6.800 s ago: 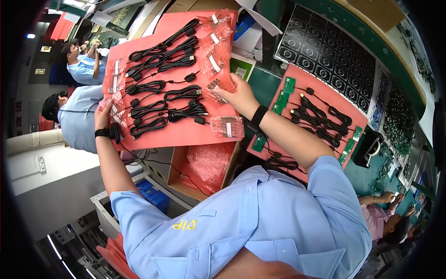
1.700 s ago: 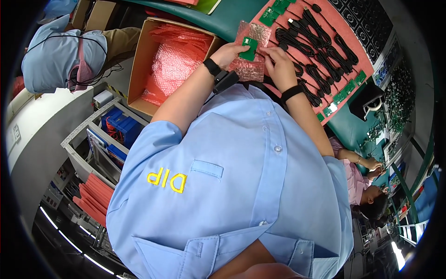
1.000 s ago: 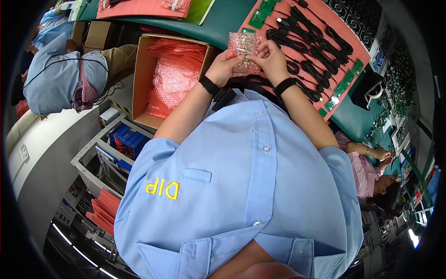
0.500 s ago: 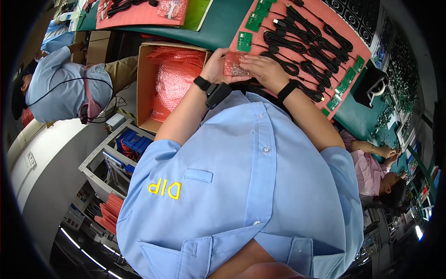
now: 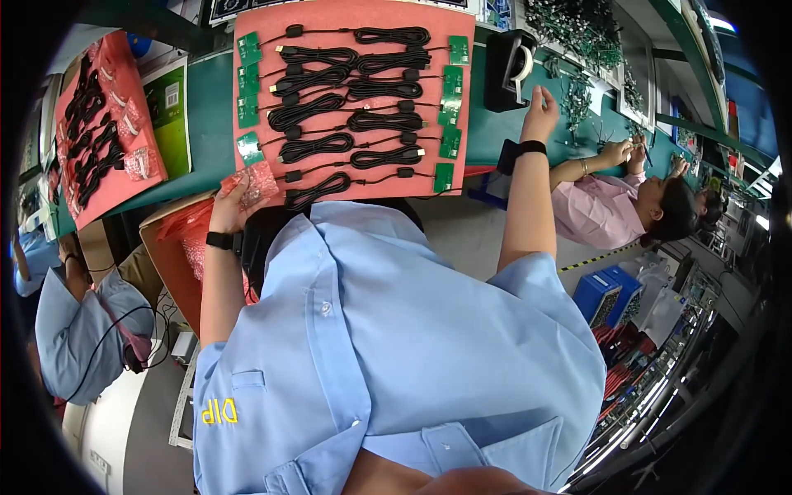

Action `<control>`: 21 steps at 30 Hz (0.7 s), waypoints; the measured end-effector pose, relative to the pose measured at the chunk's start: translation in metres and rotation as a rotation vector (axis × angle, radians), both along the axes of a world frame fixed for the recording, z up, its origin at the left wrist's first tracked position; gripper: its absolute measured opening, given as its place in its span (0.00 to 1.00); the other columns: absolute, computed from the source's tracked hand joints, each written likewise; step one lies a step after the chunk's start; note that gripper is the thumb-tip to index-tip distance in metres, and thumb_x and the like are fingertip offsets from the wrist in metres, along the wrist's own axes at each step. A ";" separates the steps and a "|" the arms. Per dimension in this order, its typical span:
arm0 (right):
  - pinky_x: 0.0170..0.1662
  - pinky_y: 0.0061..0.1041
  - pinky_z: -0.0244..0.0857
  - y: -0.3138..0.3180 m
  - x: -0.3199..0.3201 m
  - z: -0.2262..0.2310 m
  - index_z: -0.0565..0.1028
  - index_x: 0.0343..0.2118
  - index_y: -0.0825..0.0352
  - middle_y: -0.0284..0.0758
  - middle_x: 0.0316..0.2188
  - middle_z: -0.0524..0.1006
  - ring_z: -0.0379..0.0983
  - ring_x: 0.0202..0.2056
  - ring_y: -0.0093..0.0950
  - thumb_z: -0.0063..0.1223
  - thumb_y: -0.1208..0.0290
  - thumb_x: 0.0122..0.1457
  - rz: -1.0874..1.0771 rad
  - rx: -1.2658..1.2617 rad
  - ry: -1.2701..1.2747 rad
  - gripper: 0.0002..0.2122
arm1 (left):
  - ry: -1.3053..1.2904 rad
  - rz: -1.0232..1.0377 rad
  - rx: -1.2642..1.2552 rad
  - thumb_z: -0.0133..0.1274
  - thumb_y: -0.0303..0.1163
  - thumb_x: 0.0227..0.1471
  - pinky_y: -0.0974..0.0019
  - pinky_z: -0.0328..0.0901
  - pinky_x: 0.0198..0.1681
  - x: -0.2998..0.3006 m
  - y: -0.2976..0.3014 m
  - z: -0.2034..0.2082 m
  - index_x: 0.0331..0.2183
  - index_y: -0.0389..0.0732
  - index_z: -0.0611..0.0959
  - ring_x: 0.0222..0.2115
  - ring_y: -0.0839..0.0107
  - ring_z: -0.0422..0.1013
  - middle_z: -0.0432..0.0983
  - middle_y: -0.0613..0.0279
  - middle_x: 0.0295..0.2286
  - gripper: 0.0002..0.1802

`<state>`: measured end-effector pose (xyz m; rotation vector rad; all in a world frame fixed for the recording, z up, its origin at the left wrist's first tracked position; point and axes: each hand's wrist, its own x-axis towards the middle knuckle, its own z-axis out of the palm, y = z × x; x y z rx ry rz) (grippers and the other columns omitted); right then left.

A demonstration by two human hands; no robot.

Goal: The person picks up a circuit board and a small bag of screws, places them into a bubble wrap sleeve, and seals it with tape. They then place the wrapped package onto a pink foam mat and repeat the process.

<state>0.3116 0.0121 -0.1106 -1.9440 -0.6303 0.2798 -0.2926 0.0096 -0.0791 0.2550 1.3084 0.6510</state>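
Note:
My left hand (image 5: pixel 228 205) grips a pink bubble-wrap bag (image 5: pixel 258 183), folded small, at the near left corner of the pink foam sheet (image 5: pixel 330 16). My right hand (image 5: pixel 540 115) is raised beside a black tape dispenser (image 5: pixel 506 92), which carries a roll of pale tape (image 5: pixel 520 63). The fingers of that hand are curled together; whatever may be between them is too small to make out. On the foam sheet lie several coiled black cables (image 5: pixel 320 147), each wired to a small green circuit board (image 5: pixel 248 148).
Below my left hand stands a cardboard box (image 5: pixel 169 264) of pink bubble-wrap bags. Another pink sheet (image 5: pixel 99 186) with cables and wrapped packets lies at left on the green table (image 5: pixel 210 107). A co-worker in pink (image 5: pixel 598 206) sits at right, another in blue (image 5: pixel 91 330) at left.
My body and view have turned to the right. My right hand has left the bubble-wrap bag and reached over to the tape dispenser. My left hand still keeps hold of the bag.

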 end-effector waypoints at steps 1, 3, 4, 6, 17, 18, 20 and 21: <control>0.42 0.26 0.61 -0.001 0.023 -0.009 0.75 0.36 0.70 0.36 0.38 0.74 0.68 0.35 0.25 0.54 0.61 0.55 0.045 -0.146 0.137 0.16 | -0.001 -0.001 0.003 0.48 0.30 0.55 0.53 0.72 0.38 0.002 0.002 -0.001 0.42 0.42 0.75 0.37 0.64 0.73 0.75 0.62 0.37 0.11; 0.44 0.27 0.59 0.010 0.028 -0.005 0.75 0.37 0.69 0.34 0.38 0.73 0.67 0.37 0.25 0.54 0.58 0.54 0.062 -0.262 0.283 0.17 | 0.028 -0.036 -0.011 0.49 0.31 0.55 0.52 0.71 0.40 -0.001 0.001 -0.001 0.40 0.43 0.76 0.38 0.66 0.72 0.74 0.65 0.37 0.10; 0.45 0.27 0.57 0.014 0.027 0.001 0.75 0.37 0.68 0.33 0.39 0.73 0.67 0.39 0.25 0.53 0.56 0.54 0.069 -0.378 0.423 0.18 | 0.041 -0.059 -0.018 0.50 0.31 0.54 0.51 0.70 0.41 0.000 0.002 0.000 0.40 0.43 0.76 0.38 0.67 0.72 0.74 0.66 0.37 0.10; 0.47 0.28 0.55 0.009 0.028 0.006 0.75 0.37 0.67 0.31 0.39 0.73 0.66 0.41 0.25 0.53 0.53 0.53 0.075 -0.493 0.567 0.19 | 0.064 -0.057 -0.017 0.49 0.31 0.55 0.52 0.71 0.40 0.003 0.002 0.000 0.40 0.43 0.76 0.38 0.66 0.72 0.74 0.65 0.38 0.10; 0.32 0.21 0.63 -0.075 0.023 -0.023 0.73 0.30 0.72 0.35 0.26 0.75 0.68 0.28 0.21 0.54 0.68 0.55 0.315 -0.165 -0.124 0.10 | -0.246 0.154 -0.054 0.49 0.32 0.54 0.54 0.73 0.37 -0.004 -0.042 -0.024 0.41 0.39 0.75 0.35 0.63 0.74 0.75 0.56 0.36 0.13; 0.33 0.23 0.66 -0.088 0.035 -0.013 0.73 0.31 0.73 0.38 0.26 0.75 0.71 0.27 0.24 0.54 0.68 0.56 0.454 -0.221 -0.358 0.10 | -0.221 0.115 0.030 0.49 0.31 0.54 0.52 0.72 0.38 0.001 -0.047 -0.025 0.41 0.38 0.74 0.34 0.62 0.74 0.75 0.56 0.34 0.13; 0.39 0.29 0.68 -0.113 0.035 -0.005 0.74 0.29 0.73 0.43 0.31 0.78 0.75 0.34 0.33 0.51 0.67 0.57 0.634 -0.438 -0.436 0.11 | -0.167 0.133 0.044 0.48 0.29 0.54 0.52 0.71 0.41 0.007 -0.056 -0.004 0.42 0.36 0.73 0.36 0.62 0.74 0.74 0.55 0.36 0.13; 0.39 0.27 0.68 -0.113 0.028 0.002 0.75 0.31 0.74 0.43 0.33 0.78 0.75 0.34 0.32 0.51 0.67 0.57 0.547 -0.399 -0.350 0.12 | -0.220 0.134 0.059 0.47 0.27 0.54 0.52 0.71 0.42 0.006 -0.062 -0.002 0.43 0.36 0.72 0.37 0.61 0.74 0.74 0.54 0.37 0.13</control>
